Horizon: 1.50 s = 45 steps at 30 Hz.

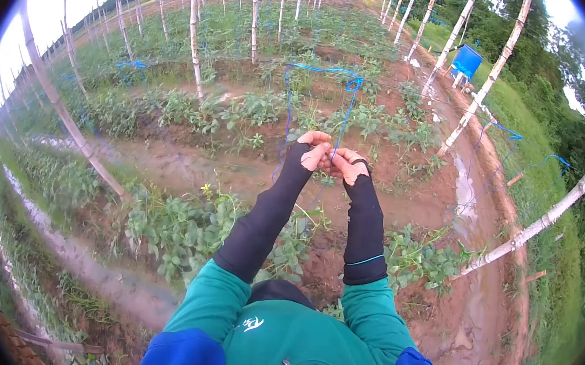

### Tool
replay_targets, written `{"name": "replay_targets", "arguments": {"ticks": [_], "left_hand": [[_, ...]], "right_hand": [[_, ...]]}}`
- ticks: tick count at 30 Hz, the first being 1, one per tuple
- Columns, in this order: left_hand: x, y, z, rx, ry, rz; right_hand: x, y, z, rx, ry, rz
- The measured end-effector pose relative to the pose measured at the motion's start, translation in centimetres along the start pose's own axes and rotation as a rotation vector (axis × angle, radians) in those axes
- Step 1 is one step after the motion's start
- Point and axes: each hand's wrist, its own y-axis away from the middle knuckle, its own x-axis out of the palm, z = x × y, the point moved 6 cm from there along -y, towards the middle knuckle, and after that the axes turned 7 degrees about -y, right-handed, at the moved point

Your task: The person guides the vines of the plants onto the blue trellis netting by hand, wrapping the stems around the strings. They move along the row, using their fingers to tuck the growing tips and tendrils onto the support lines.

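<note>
A thin blue string (pixel 346 117) hangs in front of me from a horizontal line, with a knotted bunch at its top. It runs down to my fingertips. My left hand (pixel 314 151) is closed in a pinch at the string's lower part. Right beside it, my right hand (pixel 348 165) also pinches there, and the fingertips of both hands meet. Dark sleeves cover my forearms up to the hands. Below my hands grows a leafy green plant (pixel 294 242), some of its stems reaching up towards them. The string's end between the fingers is too small to make out.
Pale wooden poles (pixel 196 32) stand in rows, one leaning pole (pixel 550 214) close on the right. Leafy plant rows (pixel 168 230) cross the brown soil. Water (pixel 465 192) lies in the furrow at right. A blue container (pixel 467 60) stands by the grassy edge.
</note>
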Motion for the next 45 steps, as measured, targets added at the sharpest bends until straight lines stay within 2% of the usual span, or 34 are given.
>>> {"name": "replay_targets", "arguments": {"ticks": [2, 4, 6, 8, 10, 11, 12, 14, 15, 16, 18, 19, 20, 23, 25, 26, 28, 30, 32, 33, 34, 36, 38, 40, 41, 42, 43, 44, 45], "left_hand": [[0.0, -0.1, -1.4, 0.164, -0.016, -0.030], [0.2, -0.1, -1.7, 0.154, 0.016, -0.042], [-0.2, -0.1, -2.5, 0.183, 0.124, -0.113], [0.0, 0.0, -3.3, 0.163, 0.105, -0.104], [1.0, 0.9, -6.2, 0.527, -0.355, -0.100], [1.6, 1.6, -7.7, 0.635, -0.435, -0.053], [1.5, 1.7, -7.7, 0.624, -0.435, -0.055], [2.5, 0.9, -5.4, 0.189, -0.254, 0.252], [2.6, 2.1, -8.0, 0.681, -0.469, 0.111], [2.7, 2.3, -8.4, 0.679, -0.470, 0.107], [1.1, 2.4, -8.9, 0.548, -0.347, -0.146], [-0.1, 1.7, -7.5, 0.434, -0.345, -0.290], [-1.3, -0.5, -4.2, 0.406, -0.270, -0.335], [-1.4, -1.1, -3.0, 0.285, -0.250, -0.268], [0.3, -0.7, -3.1, 0.097, -0.068, -0.033], [0.4, -0.7, -2.8, 0.086, -0.065, -0.041], [0.4, -0.9, -3.3, 0.198, -0.004, -0.063], [0.3, -1.0, -3.4, 0.225, 0.045, -0.107], [0.2, -0.9, -5.5, 0.397, 0.048, -0.115], [0.8, -0.8, -5.4, 0.318, 0.105, -0.048], [0.8, -0.7, -5.8, 0.319, 0.104, -0.049], [1.6, 0.0, -7.1, 0.474, -0.241, 0.001], [2.2, 0.7, -8.3, 0.440, -0.335, 0.027], [3.5, 1.6, -9.4, 0.670, -0.455, 0.108], [3.9, 1.8, -9.8, 0.783, -0.554, 0.086], [3.9, 1.7, -9.5, 0.769, -0.547, 0.091], [3.7, 1.8, -9.4, 0.807, -0.558, 0.042], [3.6, 1.9, -9.3, 0.845, -0.569, -0.007], [2.8, 1.9, -9.3, 0.840, -0.545, -0.156]], "right_hand": [[-0.1, -0.2, -0.2, -0.014, -0.089, -0.044], [0.2, 0.3, -0.5, -0.016, -0.179, -0.094], [0.5, 1.3, 1.6, -0.360, -0.291, -0.209], [1.3, 1.6, 1.6, -0.375, -0.368, -0.207], [1.5, 2.1, 2.1, -0.454, -0.240, -0.301], [0.9, 1.8, 1.5, -0.461, -0.257, -0.370], [0.6, 1.7, 1.2, -0.450, -0.256, -0.370], [0.7, 1.8, 1.9, -0.483, -0.241, -0.334], [0.9, 2.0, 2.1, -0.526, -0.334, -0.320], [0.7, 1.6, 1.7, -0.523, -0.335, -0.317], [-0.1, 0.3, 0.6, -0.478, -0.379, -0.348], [0.4, 0.4, 1.2, -0.468, -0.452, -0.327], [0.0, -0.4, 0.6, -0.422, -0.441, -0.314], [0.8, -0.3, 1.7, -0.228, -0.340, -0.228], [0.7, -0.4, 2.0, -0.151, -0.245, -0.154], [0.9, -0.5, 2.1, -0.094, -0.155, -0.077], [1.0, -0.3, 2.3, -0.053, -0.133, -0.048], [1.2, -0.1, 2.9, -0.123, -0.278, -0.031], [1.3, -0.5, 2.9, -0.186, -0.246, -0.056], [1.0, -0.1, 3.1, -0.312, -0.265, -0.123], [0.9, 0.6, 3.5, -0.436, -0.284, -0.191], [1.1, 1.4, 3.1, -0.481, -0.235, -0.250], [1.1, 2.8, 3.3, -0.641, -0.244, -0.388], [1.5, 3.4, 3.6, -0.612, -0.255, -0.459], [1.5, 3.3, 3.6, -0.588, -0.340, -0.488], [1.2, 3.2, 3.2, -0.563, -0.425, -0.518], [0.6, 2.8, 2.9, -0.523, -0.369, -0.551], [0.4, 2.1, 2.9, -0.518, -0.451, -0.466], [0.3, 1.9, 2.8, -0.513, -0.517, -0.394]]}}
